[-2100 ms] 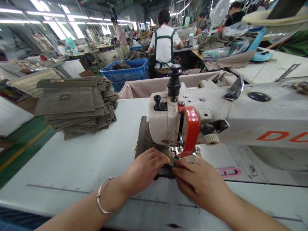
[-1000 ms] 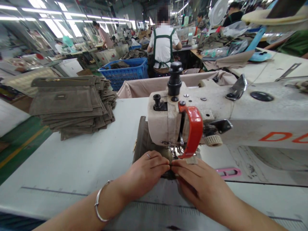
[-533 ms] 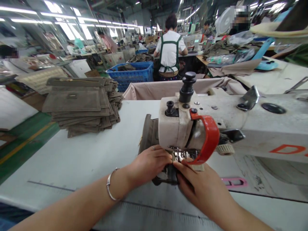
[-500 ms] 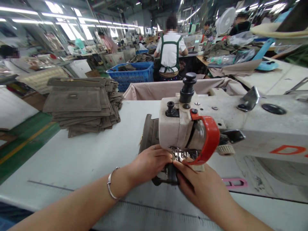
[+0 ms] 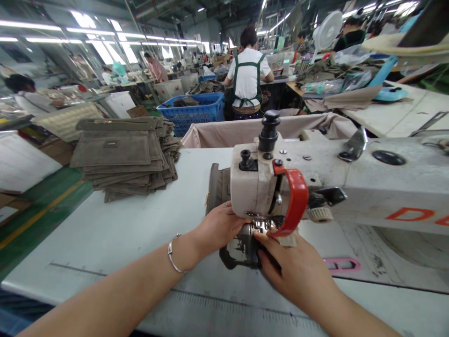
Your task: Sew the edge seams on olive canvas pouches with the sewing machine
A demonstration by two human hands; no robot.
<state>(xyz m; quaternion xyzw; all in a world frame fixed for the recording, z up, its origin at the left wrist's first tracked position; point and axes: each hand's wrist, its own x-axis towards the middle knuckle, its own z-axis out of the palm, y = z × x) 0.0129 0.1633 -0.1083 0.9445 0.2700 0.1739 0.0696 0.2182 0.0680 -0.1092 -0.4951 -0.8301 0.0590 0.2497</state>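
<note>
A brown fabric bag panel (image 5: 220, 187) lies partly under the head of a white sewing machine (image 5: 250, 182), with a zip at its left edge. My left hand (image 5: 219, 227), wearing a silver bangle (image 5: 170, 252), presses on it with fingers together, left of the presser foot (image 5: 260, 225). Close in front of the foot, my right hand (image 5: 294, 262) pinches the panel's near edge, its fingertips partly hidden behind the red guard (image 5: 295, 201). A dark plate (image 5: 236, 252) shows on the table between my hands.
A stack of brown panels (image 5: 115, 154) sits on the white table (image 5: 140, 229) at the left. Behind the machine hangs a pink cloth trough (image 5: 217, 133). Beyond are a blue basket (image 5: 196, 110) and a seated co-worker (image 5: 247, 75). A pink plastic piece (image 5: 342, 264) lies at the right.
My left hand has shifted a little forward along the panel, uncovering more of the dark plate. My right hand stays almost in place. The view has turned slightly.
</note>
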